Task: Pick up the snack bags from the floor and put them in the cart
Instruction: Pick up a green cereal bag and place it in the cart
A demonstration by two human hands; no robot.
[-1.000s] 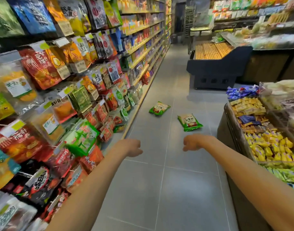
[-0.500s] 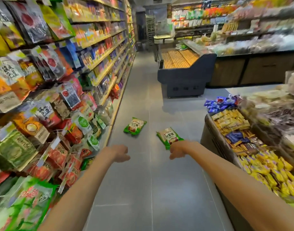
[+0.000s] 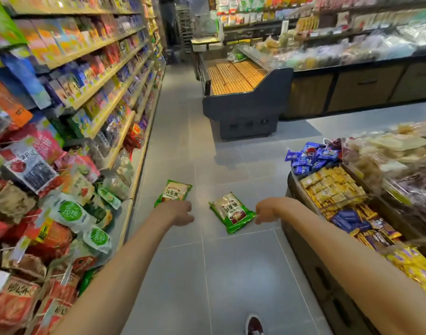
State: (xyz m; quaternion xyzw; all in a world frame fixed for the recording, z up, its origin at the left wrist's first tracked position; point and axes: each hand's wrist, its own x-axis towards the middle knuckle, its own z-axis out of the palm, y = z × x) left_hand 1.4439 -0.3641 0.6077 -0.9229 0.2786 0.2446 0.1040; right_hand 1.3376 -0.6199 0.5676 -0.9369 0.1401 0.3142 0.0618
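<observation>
Head view. Change: the person has advanced along the aisle. Both snack bags, well ahead of the hands a second ago, now lie level with the hands in the frame.

The left hand (image 3: 176,212) overlaps the near end of the left snack bag (image 3: 175,192); contact cannot be confirmed. The right hand (image 3: 267,212) is just beside the right snack bag (image 3: 232,212). Both hands show loosely curled fingers and hold nothing.

Both bags lie flat on the floor (image 3: 231,274), so pickup has not begun. The cart is not in view.

Clearance: the shelf base (image 3: 134,189) bounds the left side and the sweets bin (image 3: 301,240) bounds the right. Open tile lies between them and ahead, up to the dark display case (image 3: 245,112).
</observation>
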